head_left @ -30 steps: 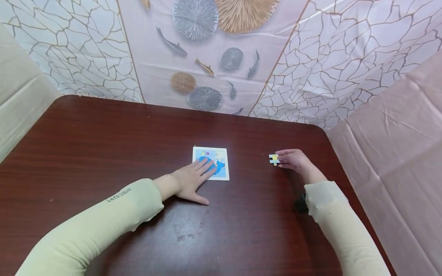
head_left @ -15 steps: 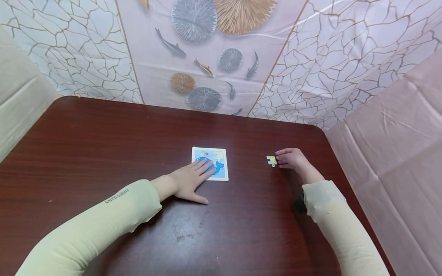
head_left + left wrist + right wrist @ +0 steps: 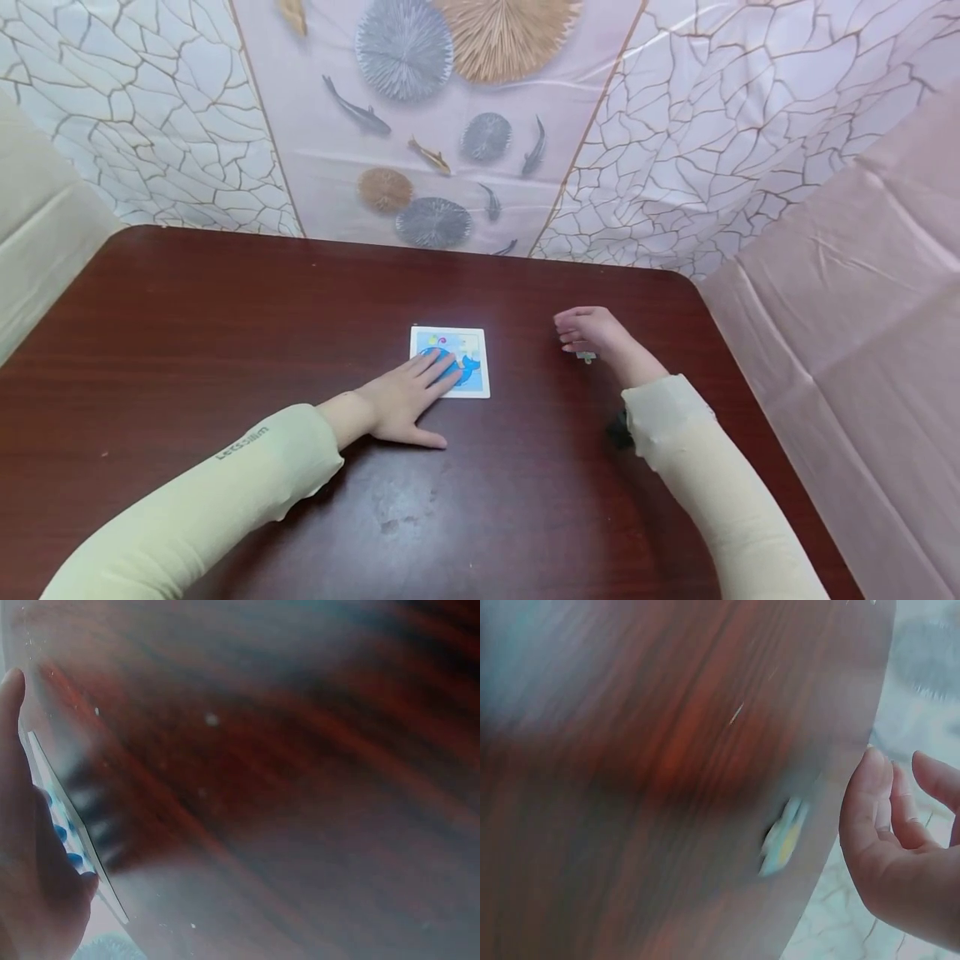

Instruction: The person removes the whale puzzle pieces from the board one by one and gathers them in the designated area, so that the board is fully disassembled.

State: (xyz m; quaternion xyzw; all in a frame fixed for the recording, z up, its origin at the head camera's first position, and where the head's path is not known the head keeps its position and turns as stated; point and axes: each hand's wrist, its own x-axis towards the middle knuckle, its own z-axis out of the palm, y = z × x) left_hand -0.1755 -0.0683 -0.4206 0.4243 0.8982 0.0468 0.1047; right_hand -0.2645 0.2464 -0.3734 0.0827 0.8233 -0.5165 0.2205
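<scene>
On the white-framed whale jigsaw puzzle (image 3: 483, 358) rests my left hand (image 3: 401, 402), its fingers spread across the picture and its thumb out on the table. The left wrist view shows that hand (image 3: 37, 855) over the thin puzzle edge (image 3: 112, 900). My right hand (image 3: 600, 333) hovers to the puzzle's right, fingers loosely bent. Beneath it a small jigsaw piece (image 3: 587, 357) lies on the table, partly hidden by the hand. In the right wrist view the piece (image 3: 784, 838), blue-white and yellow, is apart from the right hand (image 3: 900, 855), which holds nothing visible.
The dark brown wooden table (image 3: 225, 333) has rounded far corners. Patterned cloth (image 3: 435, 125) hangs behind it, and pinkish cloth (image 3: 847, 333) borders its right side. A dark object (image 3: 619, 429) shows beneath the right wrist.
My right hand was at the jigsaw piece, which shifted slightly left; it has since come off the piece and moved left above it. The left hand stays on the puzzle.
</scene>
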